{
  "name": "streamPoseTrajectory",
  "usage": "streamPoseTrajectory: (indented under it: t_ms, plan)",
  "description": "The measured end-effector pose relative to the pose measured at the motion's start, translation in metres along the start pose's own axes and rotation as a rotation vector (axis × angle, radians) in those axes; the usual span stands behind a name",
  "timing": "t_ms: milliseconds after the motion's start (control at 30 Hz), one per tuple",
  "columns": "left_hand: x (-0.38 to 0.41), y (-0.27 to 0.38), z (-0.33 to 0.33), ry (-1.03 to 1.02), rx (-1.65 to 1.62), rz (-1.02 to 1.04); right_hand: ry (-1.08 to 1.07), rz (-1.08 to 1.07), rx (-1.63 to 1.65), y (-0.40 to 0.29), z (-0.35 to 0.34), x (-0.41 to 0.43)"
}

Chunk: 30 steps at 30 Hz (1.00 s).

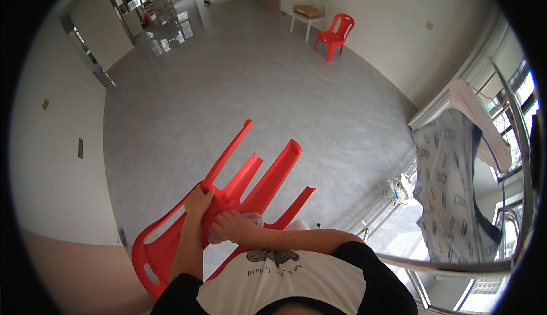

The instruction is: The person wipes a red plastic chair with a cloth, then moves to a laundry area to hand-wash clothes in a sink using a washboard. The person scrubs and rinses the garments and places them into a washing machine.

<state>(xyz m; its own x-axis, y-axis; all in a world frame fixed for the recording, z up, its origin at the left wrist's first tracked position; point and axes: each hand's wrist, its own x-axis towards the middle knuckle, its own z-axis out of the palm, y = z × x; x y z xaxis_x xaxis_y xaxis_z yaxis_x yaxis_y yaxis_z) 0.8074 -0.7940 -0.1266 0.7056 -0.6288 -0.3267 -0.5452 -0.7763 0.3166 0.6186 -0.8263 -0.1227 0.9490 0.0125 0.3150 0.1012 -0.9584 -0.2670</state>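
Note:
A red plastic chair [272, 182] is tipped over in front of my body, its legs pointing away from me across the floor and its slotted backrest at the lower left. My left hand [199, 201] grips the chair's edge close to the base of one leg. Against the chair, my right hand [237, 228] presses a thin, pale cloth [255, 218], bunched under the fingers. My forearms and shirt hide part of the chair.
Grey glossy floor [179, 114] stretches ahead. Another red chair [335, 35] stands by the right wall, beside a white chair [305, 18] bearing a brown package [308, 11]. To my right, patterned fabric [446, 186] hangs on a metal rack [453, 266].

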Motion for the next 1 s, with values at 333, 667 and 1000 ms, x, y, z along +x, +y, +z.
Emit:
streamPoseTrajectory:
  t_ms: [333,667,1000]
  plan:
    - [0.242,0.132,-0.002,-0.037,0.082,0.044,0.137,0.037,-0.216,0.257,-0.006,0.072]
    - [0.410,0.243,-0.059,0.029,0.079,0.319,0.275,0.012,-0.014,0.473,-0.070,0.141]
    - [0.582,0.341,-0.150,-0.158,0.238,0.447,0.377,0.239,0.036,0.764,-0.117,0.147]
